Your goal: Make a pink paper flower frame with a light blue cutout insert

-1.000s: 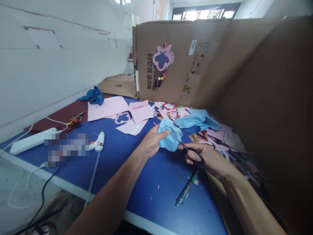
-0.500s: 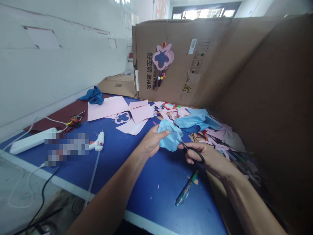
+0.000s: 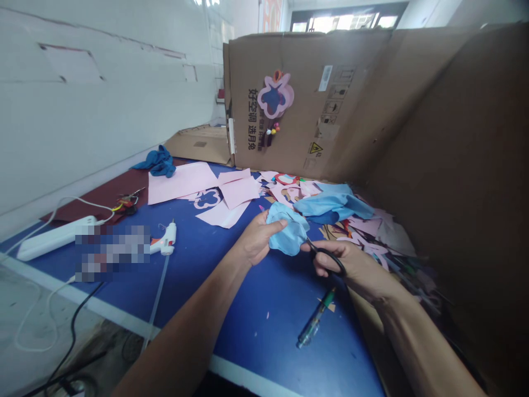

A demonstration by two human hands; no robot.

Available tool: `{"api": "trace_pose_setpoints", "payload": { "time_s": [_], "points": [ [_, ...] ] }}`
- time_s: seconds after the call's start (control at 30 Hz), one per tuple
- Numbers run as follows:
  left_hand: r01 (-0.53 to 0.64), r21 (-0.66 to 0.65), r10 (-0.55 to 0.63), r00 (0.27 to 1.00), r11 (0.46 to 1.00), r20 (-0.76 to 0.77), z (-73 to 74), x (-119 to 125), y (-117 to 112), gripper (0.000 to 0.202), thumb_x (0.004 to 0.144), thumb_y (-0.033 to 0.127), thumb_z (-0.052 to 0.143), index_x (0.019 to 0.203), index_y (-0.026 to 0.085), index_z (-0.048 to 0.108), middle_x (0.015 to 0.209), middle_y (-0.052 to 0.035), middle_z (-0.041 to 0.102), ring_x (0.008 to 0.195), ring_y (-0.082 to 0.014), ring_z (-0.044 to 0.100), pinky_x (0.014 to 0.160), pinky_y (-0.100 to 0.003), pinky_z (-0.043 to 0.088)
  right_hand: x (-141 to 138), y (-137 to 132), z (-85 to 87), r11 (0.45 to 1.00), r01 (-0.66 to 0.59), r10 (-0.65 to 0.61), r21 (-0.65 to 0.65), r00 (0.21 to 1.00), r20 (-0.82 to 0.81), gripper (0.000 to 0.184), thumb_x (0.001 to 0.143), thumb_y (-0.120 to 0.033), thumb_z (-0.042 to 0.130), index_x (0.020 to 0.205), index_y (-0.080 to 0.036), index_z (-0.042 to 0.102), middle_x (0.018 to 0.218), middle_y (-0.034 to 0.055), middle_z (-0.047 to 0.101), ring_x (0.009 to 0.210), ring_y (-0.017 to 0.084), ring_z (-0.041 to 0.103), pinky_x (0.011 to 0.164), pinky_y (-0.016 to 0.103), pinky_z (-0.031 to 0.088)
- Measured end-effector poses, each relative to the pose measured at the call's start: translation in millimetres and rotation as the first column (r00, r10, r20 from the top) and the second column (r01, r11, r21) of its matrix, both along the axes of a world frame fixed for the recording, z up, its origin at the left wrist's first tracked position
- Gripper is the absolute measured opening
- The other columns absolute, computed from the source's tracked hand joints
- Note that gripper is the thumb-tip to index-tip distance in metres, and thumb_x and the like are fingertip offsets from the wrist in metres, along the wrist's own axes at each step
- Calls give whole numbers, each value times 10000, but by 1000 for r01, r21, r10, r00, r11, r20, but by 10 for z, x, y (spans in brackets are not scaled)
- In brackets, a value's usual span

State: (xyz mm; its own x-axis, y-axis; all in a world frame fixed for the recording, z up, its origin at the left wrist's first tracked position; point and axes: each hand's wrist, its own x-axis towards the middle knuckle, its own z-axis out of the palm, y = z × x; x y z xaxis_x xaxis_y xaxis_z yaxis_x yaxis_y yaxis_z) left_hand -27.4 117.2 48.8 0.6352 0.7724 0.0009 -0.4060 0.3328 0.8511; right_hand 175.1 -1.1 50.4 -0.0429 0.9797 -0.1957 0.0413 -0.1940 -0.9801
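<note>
A light blue piece of cloth [image 3: 289, 237] with a wavy, rounded outline is pinched in my left hand [image 3: 258, 237], thumb on top. My right hand [image 3: 343, 262] grips a pair of scissors [image 3: 336, 262] by its black handles. The blades meet the cloth near its right edge and are partly hidden by it. Behind the cloth lies a larger crumpled light blue cloth [image 3: 336, 204]. Below the scissors, a pen [image 3: 316, 318] with a green end rests on the blue table [image 3: 256, 331].
Pink paper sheets [image 3: 182, 181] and a pink flower-shaped cutout [image 3: 208, 198] lie toward the back. On the left are a glue gun [image 3: 168, 238], a white power strip [image 3: 58, 238] and a dark blue cloth [image 3: 159, 161]. A cardboard wall [image 3: 301, 110] encloses the back and right, beside heaped paper scraps [image 3: 372, 242].
Almost nothing differs. Both hands, the cloth and the scissors stay in the same place; the slit of the blades on the cloth looks slightly different.
</note>
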Motion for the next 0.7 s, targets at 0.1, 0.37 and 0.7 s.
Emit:
{"api": "trace_pose_setpoints", "payload": {
  "time_s": [0.1,0.37,0.7],
  "points": [
    [-16,-4,16,1000,1000,8,0,6,1,454,721,371,959,1047,138,744,1000,-140,812,852,-262,776,817,-374,602,0,-6,9,1000,1,-1,2,1000,18,662,743,-654,940,1176,-162,854,685,22,651,646,158,534,650,311,440],
    [-21,11,21,1000,1000,4,1,-1,10,431,765,411,946,1044,136,768,969,-128,815,861,-245,773,884,-370,581,2,-9,20,1000,25,-25,4,999,32,638,721,-655,949,1153,-193,873,676,5,620,646,158,531,653,320,462],
    [-47,7,46,999,999,27,-6,-8,70,426,705,398,981,988,141,792,930,-97,818,859,-218,768,863,-322,572,10,-12,45,1000,20,-19,-13,996,82,662,709,-666,951,1167,-194,873,686,17,660,642,159,554,635,310,483]
  ]
}}
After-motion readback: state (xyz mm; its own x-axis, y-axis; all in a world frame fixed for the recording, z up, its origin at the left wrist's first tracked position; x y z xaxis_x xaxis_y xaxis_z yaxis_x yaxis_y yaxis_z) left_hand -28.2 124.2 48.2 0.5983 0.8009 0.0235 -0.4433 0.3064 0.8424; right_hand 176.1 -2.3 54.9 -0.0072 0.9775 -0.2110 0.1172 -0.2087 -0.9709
